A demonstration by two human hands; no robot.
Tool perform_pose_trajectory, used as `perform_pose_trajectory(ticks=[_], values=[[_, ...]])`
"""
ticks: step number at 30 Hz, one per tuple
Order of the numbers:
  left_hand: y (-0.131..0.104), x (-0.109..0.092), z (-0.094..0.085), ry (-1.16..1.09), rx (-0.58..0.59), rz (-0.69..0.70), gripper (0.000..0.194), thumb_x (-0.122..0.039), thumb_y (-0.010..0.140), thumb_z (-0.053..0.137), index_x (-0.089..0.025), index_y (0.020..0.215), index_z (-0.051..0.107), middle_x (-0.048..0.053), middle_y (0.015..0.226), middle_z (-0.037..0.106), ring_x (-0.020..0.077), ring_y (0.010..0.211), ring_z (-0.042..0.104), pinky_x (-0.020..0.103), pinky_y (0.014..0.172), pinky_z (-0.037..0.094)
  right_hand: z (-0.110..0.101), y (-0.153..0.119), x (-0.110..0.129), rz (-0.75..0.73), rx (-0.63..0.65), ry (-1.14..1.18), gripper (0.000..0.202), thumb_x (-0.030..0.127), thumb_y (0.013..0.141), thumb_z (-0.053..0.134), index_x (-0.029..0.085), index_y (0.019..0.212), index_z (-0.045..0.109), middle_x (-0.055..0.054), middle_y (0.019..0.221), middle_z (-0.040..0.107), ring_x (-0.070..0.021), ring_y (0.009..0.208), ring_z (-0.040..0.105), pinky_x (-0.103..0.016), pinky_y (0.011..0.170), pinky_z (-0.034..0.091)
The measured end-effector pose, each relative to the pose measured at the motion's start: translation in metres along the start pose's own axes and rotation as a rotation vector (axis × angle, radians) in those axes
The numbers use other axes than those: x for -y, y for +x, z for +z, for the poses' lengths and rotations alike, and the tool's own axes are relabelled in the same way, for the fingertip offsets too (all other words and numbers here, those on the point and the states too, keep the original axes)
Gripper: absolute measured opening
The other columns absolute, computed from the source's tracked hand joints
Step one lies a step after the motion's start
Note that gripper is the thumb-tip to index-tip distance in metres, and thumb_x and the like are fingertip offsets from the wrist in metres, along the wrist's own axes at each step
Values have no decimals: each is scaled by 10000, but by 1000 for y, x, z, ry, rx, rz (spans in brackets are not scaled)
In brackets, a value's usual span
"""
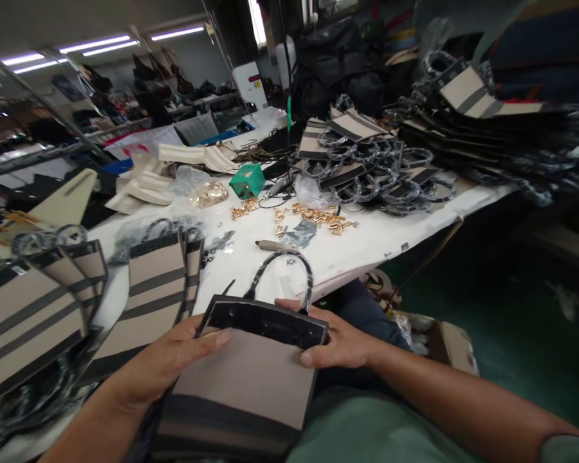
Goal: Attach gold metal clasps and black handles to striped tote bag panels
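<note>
Between my two hands is a taupe bag panel [260, 370] with dark bands and a black strip along its top edge. A plastic-wrapped loop handle [282, 254] rises from that edge. My left hand [188, 350] grips the panel's left upper side, thumb on the front. At the right upper corner, my right hand [335, 341] holds it with the thumb in front and fingers behind. A pen-like tool [274, 245] lies on the table just beyond the handle. The panel's lower end runs out of view.
Similar panels [157, 283] lie to the left. Gold metal fittings [318, 217], a green box [248, 181] and a pile of handled panels [361, 154] occupy the white table [241, 247]. More panels [473, 96] are stacked at the far right. A carton [451, 347] stands below on the floor.
</note>
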State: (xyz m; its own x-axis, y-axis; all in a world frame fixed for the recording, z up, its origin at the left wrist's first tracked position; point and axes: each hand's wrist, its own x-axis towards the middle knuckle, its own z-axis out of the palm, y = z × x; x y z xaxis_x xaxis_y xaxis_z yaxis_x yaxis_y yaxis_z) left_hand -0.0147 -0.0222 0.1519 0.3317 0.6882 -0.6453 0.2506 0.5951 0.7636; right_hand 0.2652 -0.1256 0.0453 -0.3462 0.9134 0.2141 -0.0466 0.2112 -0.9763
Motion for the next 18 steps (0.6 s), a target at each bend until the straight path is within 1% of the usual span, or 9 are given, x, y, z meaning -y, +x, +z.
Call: perform_pose_trajectory(ticks=[2, 4, 5, 6, 7, 9, 13, 16, 18], values=[[5, -1, 1, 16, 2, -25, 501, -270, 575, 948, -162, 1039, 794, 133, 956, 797, 355, 814, 764, 410, 701, 633, -1, 0, -2, -72, 1, -199, 721, 571, 831, 739, 223, 1440, 573, -117, 1557, 476, -326, 1465, 371, -487, 1236, 222], [9, 2, 1, 48, 3, -13, 486, -313, 598, 937, -164, 1038, 793, 126, 944, 798, 340, 800, 763, 409, 706, 632, 2, -5, -11, -78, -3, -335, 520, 554, 834, 741, 195, 1209, 704, -125, 1347, 635, -333, 1318, 507, -484, 1183, 302], [12, 4, 3, 57, 1, 0, 503, -330, 613, 929, -168, 1067, 786, 124, 952, 797, 338, 812, 762, 413, 715, 631, 5, -10, -16, -34, -4, -331, 434, 556, 861, 709, 183, 1082, 721, -106, 1172, 692, -300, 1163, 591, -451, 1101, 396], [16, 7, 5, 62, 1, 13, 531, -341, 626, 920, -174, 1109, 775, 123, 971, 796, 340, 837, 762, 421, 731, 630, 9, -15, -23, 32, -5, -289, 398, 562, 900, 657, 176, 981, 707, -71, 999, 694, -247, 984, 627, -396, 977, 476], [20, 9, 7, 66, 3, 28, 564, -347, 635, 914, -179, 1151, 761, 124, 997, 794, 344, 871, 759, 429, 749, 627, 12, -20, -30, 102, -12, -228, 405, 570, 932, 606, 172, 919, 680, -38, 877, 657, -198, 839, 608, -344, 849, 507], [33, 12, 13, 88, 8, 77, 614, -343, 633, 911, -188, 1202, 739, 131, 1067, 784, 352, 966, 745, 426, 797, 618, 20, -30, -43, 224, -31, -97, 441, 600, 954, 557, 172, 892, 639, -3, 790, 591, -154, 723, 550, -288, 699, 490], [79, 9, 24, 203, 3, 298, 579, -328, 596, 922, -189, 1133, 758, 118, 1136, 768, 335, 1158, 673, 383, 961, 553, 31, -34, -66, 445, -176, 156, 497, 673, 877, 631, 178, 873, 585, 16, 727, 560, -140, 629, 563, -276, 590, 501], [124, 7, 29, 353, -6, 416, 470, -359, 586, 901, -170, 999, 779, 100, 1024, 779, 331, 1110, 674, 423, 1031, 490, 36, -26, -75, 621, -283, 262, 594, 751, 764, 694, 182, 871, 557, 17, 669, 595, -137, 529, 583, -271, 509, 499], [149, 9, 32, 440, 7, 424, 422, -391, 588, 868, -156, 927, 780, 94, 962, 776, 319, 1036, 679, 430, 1010, 482, 39, -23, -76, 689, -304, 296, 644, 797, 727, 684, 183, 857, 541, 10, 626, 617, -142, 485, 593, -257, 470, 475]])
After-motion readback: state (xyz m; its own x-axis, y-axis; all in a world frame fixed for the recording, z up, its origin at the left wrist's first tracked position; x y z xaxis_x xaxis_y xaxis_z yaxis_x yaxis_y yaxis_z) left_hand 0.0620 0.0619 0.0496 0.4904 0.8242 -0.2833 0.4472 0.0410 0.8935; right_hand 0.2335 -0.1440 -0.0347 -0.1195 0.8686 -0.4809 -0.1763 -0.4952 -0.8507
